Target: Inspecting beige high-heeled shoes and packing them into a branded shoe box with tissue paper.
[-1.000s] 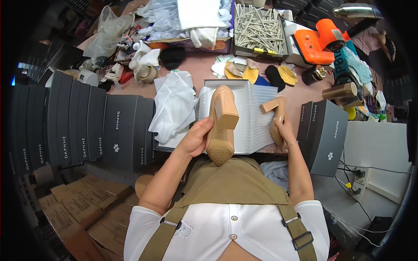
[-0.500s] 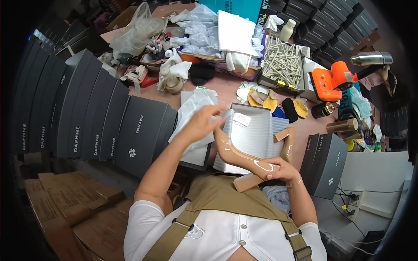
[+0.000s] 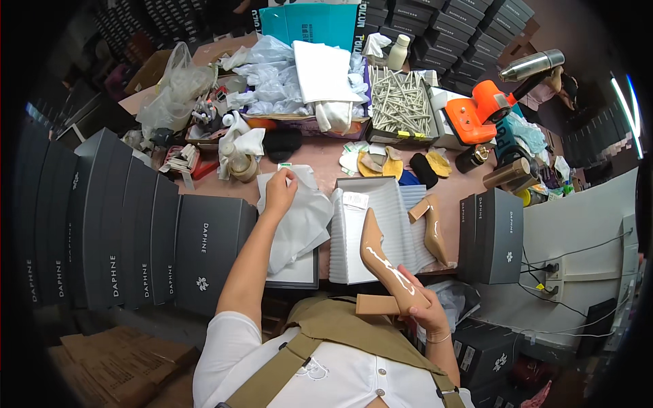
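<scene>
Reader: What is in the hands?

Describer: The person's right hand [image 3: 427, 314] is closed around the heel end of a glossy tan block-heeled shoe [image 3: 386, 266]. The shoe is held in the air above the worktop's near edge, its toe pointing up and away from the person, its square heel sticking out to the left.

Reader: And the left hand?

Describer: The left hand [image 3: 279, 193] reaches to the upper edge of some white tissue paper [image 3: 299, 216], fingers and thumb drawn together. I cannot tell whether they pinch the paper. The tissue lies over a shallow grey tray [image 3: 317, 270] at the worktop's near edge, left of the middle.

Reader: What is around the held shoe?

Describer: Just behind it, at the middle of the near edge, is an open shoebox [image 3: 347, 241] lined with ridged white foam, a small white packet [image 3: 355, 200] near its far left corner. To its right, a matching shoe [image 3: 434, 231] lies on its side, toe toward the near edge.

Reader: And along the sides?

Describer: Closed dark grey boxes [image 3: 498, 234] stand at the near right corner; a longer row of grey boxes [image 3: 211, 248] lines the left. Toward the worktop's far edge sit a box of pale rods [image 3: 403, 107] and an orange device [image 3: 476, 112].
</scene>
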The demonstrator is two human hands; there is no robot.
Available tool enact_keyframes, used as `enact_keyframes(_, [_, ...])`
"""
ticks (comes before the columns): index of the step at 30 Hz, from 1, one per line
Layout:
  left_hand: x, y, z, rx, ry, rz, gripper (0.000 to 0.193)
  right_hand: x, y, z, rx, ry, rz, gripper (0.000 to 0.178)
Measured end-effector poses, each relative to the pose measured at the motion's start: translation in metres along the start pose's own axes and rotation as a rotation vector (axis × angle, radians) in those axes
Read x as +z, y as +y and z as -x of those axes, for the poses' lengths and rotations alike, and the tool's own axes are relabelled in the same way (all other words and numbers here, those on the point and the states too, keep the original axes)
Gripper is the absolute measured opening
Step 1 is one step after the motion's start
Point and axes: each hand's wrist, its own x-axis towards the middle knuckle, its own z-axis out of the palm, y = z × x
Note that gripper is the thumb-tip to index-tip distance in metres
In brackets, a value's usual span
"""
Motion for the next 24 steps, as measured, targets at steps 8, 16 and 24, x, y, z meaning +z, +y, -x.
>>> enact_keyframes(8, [-0.102, 0.153, 0.129, 0.456, -0.232, 0.045, 0.046, 0.013, -0.019, -0.038, 0.076, -0.367, -0.320, 0.080])
enact_keyframes(16, [-0.084, 0.210, 0.195, 0.489, -0.165, -0.291, 0.045, -0.032, 0.037, -0.018, 0.248, -0.311, -0.947, 0.055])
enact_keyframes(24, [-0.057, 0.252, 0.224, 0.553, -0.272, -0.194, 0.046, -0.064, 0.049, 0.030, 0.146, -0.333, -1.042, 0.055])
